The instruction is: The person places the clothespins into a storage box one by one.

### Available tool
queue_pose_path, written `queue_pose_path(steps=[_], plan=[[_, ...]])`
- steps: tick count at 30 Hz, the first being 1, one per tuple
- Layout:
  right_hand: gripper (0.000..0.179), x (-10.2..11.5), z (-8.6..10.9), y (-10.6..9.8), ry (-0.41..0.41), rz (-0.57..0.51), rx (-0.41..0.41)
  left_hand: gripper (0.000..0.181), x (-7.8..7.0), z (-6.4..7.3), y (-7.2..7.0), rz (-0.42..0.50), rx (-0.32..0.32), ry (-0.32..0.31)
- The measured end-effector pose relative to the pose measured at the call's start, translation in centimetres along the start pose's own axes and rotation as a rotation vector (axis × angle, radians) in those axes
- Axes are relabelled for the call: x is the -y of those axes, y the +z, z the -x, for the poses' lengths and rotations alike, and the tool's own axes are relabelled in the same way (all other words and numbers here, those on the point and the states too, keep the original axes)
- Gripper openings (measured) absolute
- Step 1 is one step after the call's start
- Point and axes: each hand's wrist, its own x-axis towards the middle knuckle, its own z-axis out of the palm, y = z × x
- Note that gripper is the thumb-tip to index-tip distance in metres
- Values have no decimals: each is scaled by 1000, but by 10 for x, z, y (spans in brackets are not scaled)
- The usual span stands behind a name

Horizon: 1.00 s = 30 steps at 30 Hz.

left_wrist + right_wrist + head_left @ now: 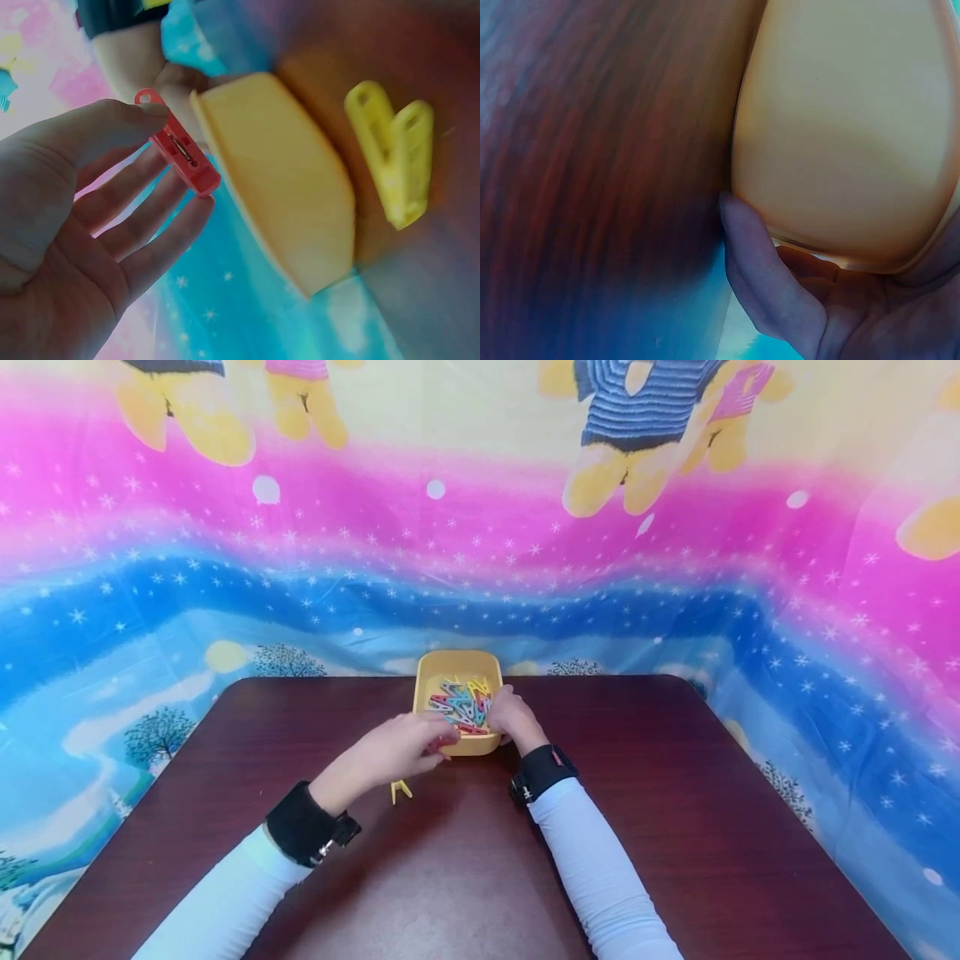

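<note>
Between the thumb and fingers of my left hand [401, 747] is a red clothespin [184, 154], pinched by one handle near the front left of a yellow plastic bin [459, 746]. My right hand [514, 714] grips the bin's right side; in the right wrist view its thumb [757, 255] lies along the outer wall. Inside the bin is a pile of red, yellow, white and blue clothespins [465, 703]. On the tabletop below my left hand lies a single yellow clothespin [401, 791], seen larger in the left wrist view.
The bin stands near the far edge of a dark reddish-brown wooden table [675, 810]. Just behind that edge hangs a printed cloth [480, 543], which also runs along both sides. Black bands with small cameras are on both wrists.
</note>
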Motion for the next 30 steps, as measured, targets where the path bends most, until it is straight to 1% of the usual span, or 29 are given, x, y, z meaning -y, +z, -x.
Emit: queue_pose_path(steps=[3,5,8,11,13,17,19,21,26,30], plan=[[68,0,-3,-1,-3,4,-1,34,5,-13,-11,-4,-18,-38],[69,0,-4,-2,-2,6,3,37,10,-21,-15,-11,-25,-56],[71,0,-5,-2,4,6,2,37,19,-34,-16,-21,-29,-67],[69,0,-5,0,13,7,-8,35,28,-47,-12,-27,-15,-81],[69,0,-4,0,13,3,-5,33,34,-55,-9,-24,9,-94],[68,-1,-3,1,12,2,-6,23,45,-71,-2,-33,61,-95],[67,-1,-3,1,14,3,-11,22,49,-79,2,-48,88,-93],[66,-1,-3,0,17,1,-13,25,53,-85,5,-60,118,-107],[62,0,-2,-1,10,-9,-3,32,62,-95,10,-81,205,-173],[62,1,-1,-1,12,-18,-3,29,71,-100,11,-97,243,-210]])
